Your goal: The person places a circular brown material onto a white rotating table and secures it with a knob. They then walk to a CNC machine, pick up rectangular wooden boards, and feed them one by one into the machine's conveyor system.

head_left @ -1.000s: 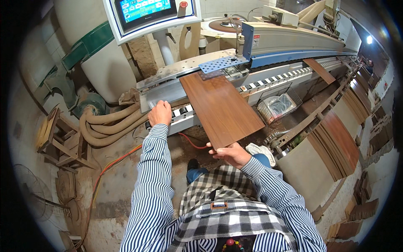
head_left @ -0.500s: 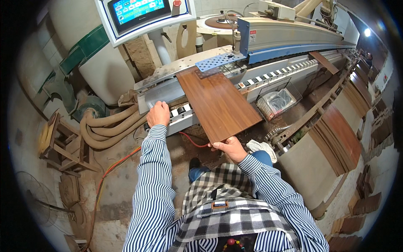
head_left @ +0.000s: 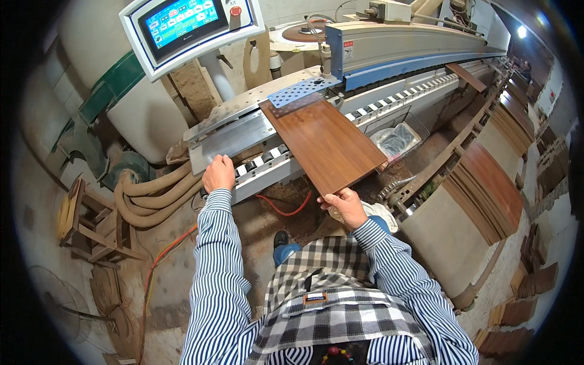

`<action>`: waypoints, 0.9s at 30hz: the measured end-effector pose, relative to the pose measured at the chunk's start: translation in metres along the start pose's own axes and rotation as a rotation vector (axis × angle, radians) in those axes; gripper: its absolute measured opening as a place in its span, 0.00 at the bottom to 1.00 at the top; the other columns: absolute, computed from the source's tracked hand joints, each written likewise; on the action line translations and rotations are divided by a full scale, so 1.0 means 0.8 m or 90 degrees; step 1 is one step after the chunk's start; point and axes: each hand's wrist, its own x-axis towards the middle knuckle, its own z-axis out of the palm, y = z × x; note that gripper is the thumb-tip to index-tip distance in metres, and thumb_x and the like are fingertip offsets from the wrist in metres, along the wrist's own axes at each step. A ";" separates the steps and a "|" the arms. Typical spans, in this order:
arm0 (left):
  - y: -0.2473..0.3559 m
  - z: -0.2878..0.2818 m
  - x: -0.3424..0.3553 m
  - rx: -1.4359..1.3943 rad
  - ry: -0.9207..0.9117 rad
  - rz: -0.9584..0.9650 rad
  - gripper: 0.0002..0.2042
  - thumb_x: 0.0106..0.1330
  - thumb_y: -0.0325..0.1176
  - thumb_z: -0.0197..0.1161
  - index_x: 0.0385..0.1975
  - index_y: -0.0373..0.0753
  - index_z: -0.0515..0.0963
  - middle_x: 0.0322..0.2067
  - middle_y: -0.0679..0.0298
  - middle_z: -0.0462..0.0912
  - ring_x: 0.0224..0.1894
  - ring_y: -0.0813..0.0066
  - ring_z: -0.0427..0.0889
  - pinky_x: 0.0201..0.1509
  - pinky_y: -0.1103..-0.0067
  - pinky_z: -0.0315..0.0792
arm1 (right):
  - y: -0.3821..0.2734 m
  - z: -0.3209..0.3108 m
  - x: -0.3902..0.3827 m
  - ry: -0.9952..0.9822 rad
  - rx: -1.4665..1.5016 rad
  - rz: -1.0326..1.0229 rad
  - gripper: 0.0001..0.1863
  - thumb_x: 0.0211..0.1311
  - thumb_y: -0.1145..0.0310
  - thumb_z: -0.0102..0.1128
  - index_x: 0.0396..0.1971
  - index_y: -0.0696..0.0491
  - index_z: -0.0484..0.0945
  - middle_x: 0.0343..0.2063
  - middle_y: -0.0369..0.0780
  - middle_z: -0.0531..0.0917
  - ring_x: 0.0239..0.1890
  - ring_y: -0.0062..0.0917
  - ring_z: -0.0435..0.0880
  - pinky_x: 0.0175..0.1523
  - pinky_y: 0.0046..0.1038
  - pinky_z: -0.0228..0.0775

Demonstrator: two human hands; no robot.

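Observation:
A brown wood-grain board [head_left: 325, 146] lies across the roller track [head_left: 389, 91] of a long machine, its far end at a blue perforated plate [head_left: 295, 91]. My right hand [head_left: 340, 204] grips the board's near corner, thumb on top. My left hand [head_left: 219, 173] has its fingers curled at the near left end of the track, beside a metal bed [head_left: 237, 139]; whatever lies under those fingers is hidden. A second brown board [head_left: 465, 78] sits farther along the machine.
Screen panel [head_left: 176, 27] above; beige hoses [head_left: 146, 191], wooden stool [head_left: 91, 216] and red hose [head_left: 286, 210] at left and below. Wire basket [head_left: 395, 143] under the track. Stacked boards [head_left: 483, 188] on a right-hand conveyor. A distant person [head_left: 524, 72] at far right.
The board and my right hand have shifted right and away from me, along the machine. My left hand sits a little lower and further left in the picture, as the view has shifted.

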 end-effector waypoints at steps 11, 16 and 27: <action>0.002 -0.001 -0.001 0.017 -0.012 -0.007 0.17 0.62 0.44 0.45 0.27 0.37 0.75 0.27 0.48 0.79 0.32 0.48 0.78 0.37 0.60 0.70 | -0.024 -0.062 0.003 0.178 -0.031 -0.042 0.14 0.60 0.62 0.55 0.24 0.59 0.73 0.19 0.38 0.78 0.21 0.19 0.76 0.31 0.20 0.70; 0.005 0.007 0.002 0.035 -0.014 0.000 0.18 0.62 0.45 0.44 0.28 0.37 0.76 0.29 0.48 0.79 0.33 0.48 0.78 0.38 0.59 0.70 | -0.047 -0.095 0.003 0.272 -0.024 -0.024 0.17 0.60 0.58 0.55 0.21 0.56 0.73 0.13 0.35 0.75 0.17 0.16 0.72 0.25 0.18 0.65; -0.016 0.013 0.010 0.059 -0.002 0.059 0.18 0.63 0.45 0.43 0.28 0.36 0.73 0.29 0.47 0.77 0.33 0.44 0.75 0.35 0.57 0.67 | -0.107 -0.331 -0.155 0.685 -0.174 -0.256 0.18 0.62 0.66 0.49 0.50 0.59 0.67 0.32 0.40 0.78 0.24 0.17 0.76 0.27 0.17 0.70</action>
